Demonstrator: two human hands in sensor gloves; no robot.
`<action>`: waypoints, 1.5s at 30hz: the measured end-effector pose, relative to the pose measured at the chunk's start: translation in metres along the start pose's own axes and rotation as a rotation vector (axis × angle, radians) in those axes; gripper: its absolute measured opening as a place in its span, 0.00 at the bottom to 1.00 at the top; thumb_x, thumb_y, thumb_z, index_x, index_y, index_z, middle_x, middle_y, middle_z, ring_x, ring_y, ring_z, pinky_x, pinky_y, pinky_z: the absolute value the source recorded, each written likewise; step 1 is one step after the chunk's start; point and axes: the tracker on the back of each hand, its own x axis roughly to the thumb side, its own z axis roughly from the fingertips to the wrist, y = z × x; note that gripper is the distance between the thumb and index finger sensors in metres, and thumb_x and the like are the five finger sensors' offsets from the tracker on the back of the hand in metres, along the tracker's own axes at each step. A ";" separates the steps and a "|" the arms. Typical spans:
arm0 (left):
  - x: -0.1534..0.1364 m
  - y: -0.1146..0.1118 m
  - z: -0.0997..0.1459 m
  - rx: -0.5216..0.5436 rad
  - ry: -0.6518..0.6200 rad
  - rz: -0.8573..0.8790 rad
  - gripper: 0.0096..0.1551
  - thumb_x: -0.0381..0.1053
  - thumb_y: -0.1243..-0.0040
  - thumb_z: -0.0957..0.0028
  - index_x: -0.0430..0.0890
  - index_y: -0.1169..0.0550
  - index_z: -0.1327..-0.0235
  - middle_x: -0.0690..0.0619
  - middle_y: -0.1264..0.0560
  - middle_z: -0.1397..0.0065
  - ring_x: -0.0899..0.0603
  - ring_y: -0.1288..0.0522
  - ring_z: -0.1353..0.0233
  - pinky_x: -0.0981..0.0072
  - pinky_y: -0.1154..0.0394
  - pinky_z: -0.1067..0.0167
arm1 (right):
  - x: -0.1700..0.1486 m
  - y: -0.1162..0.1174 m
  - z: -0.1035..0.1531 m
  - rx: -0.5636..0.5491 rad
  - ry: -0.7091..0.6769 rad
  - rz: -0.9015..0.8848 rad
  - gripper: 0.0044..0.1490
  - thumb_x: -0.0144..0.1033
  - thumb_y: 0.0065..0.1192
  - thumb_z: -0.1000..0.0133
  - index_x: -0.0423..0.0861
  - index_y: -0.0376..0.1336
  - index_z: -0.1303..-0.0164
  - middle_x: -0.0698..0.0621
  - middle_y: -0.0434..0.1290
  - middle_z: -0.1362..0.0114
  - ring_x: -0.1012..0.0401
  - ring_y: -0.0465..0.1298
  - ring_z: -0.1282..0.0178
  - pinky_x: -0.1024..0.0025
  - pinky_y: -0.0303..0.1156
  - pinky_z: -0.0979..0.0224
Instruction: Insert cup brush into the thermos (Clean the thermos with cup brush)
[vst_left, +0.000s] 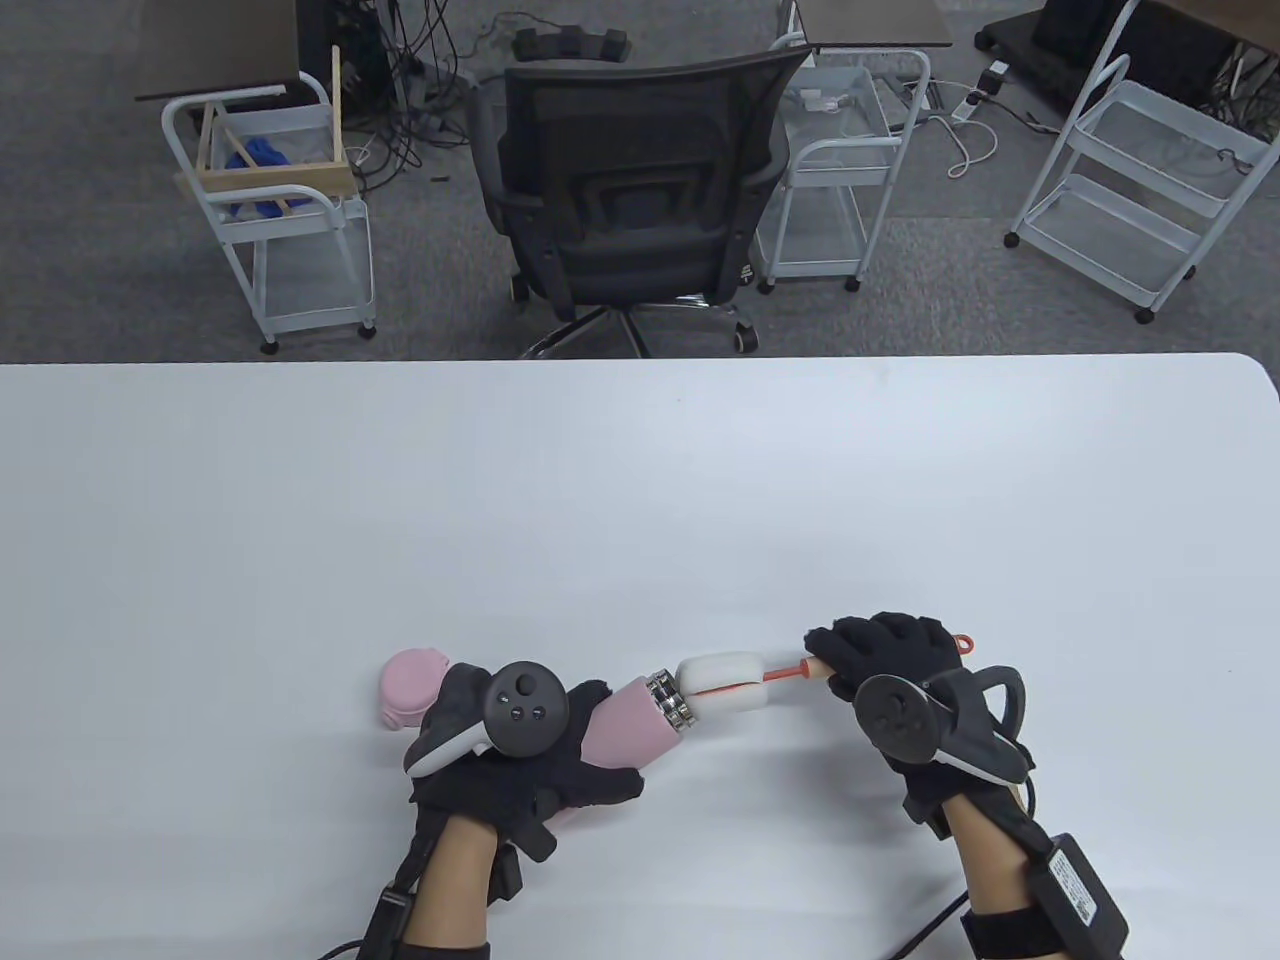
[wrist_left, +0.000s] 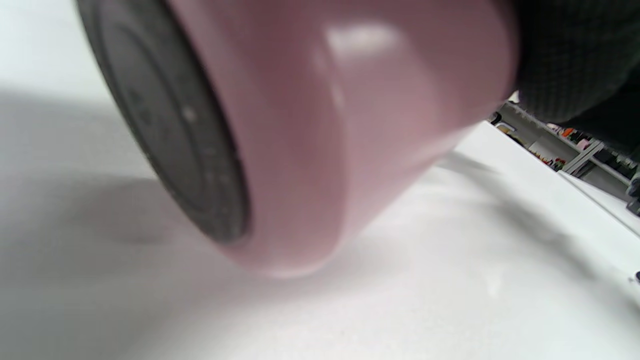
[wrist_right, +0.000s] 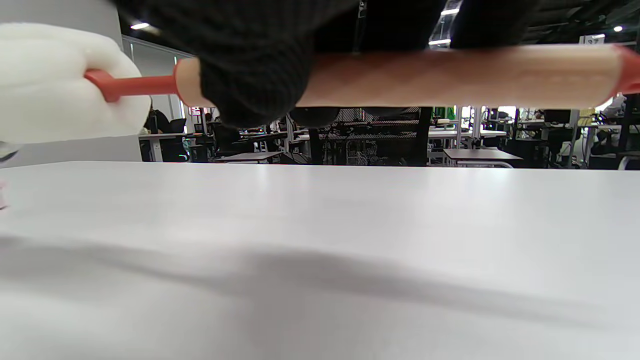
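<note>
My left hand (vst_left: 520, 740) grips the pink thermos (vst_left: 628, 728), tilted low in the frame's bottom centre; glove and tracker hide most of its body. Only the left wrist view shows its dark base (wrist_left: 165, 120), blurred. My right hand (vst_left: 890, 665) holds the cup brush (vst_left: 722, 684) by its wooden handle (wrist_right: 450, 75); the white sponge head meets the thermos's metal mouth. A pink lid (vst_left: 412, 687) lies on the white table (vst_left: 640, 500), partly behind my left hand.

Bright, even light; blurred wrist views, soft shadows
</note>
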 end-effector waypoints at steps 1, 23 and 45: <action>0.001 -0.001 -0.001 -0.006 0.006 -0.021 0.53 0.75 0.44 0.43 0.43 0.44 0.18 0.33 0.41 0.16 0.25 0.36 0.20 0.37 0.30 0.30 | 0.003 0.000 0.000 -0.006 -0.010 0.020 0.34 0.40 0.63 0.43 0.62 0.62 0.23 0.54 0.67 0.19 0.46 0.68 0.20 0.34 0.60 0.21; 0.011 -0.014 -0.011 -0.096 0.019 -0.152 0.53 0.75 0.44 0.43 0.44 0.44 0.18 0.34 0.41 0.15 0.26 0.37 0.19 0.38 0.31 0.29 | 0.069 0.009 0.007 -0.074 -0.254 0.155 0.33 0.41 0.65 0.42 0.59 0.61 0.23 0.53 0.67 0.21 0.48 0.70 0.22 0.35 0.61 0.22; 0.013 -0.006 -0.002 -0.066 -0.012 -0.080 0.53 0.76 0.45 0.43 0.44 0.45 0.18 0.33 0.42 0.15 0.26 0.37 0.19 0.38 0.31 0.29 | 0.029 0.000 0.004 -0.149 -0.116 0.003 0.33 0.43 0.64 0.44 0.66 0.62 0.25 0.55 0.67 0.20 0.47 0.67 0.17 0.31 0.54 0.20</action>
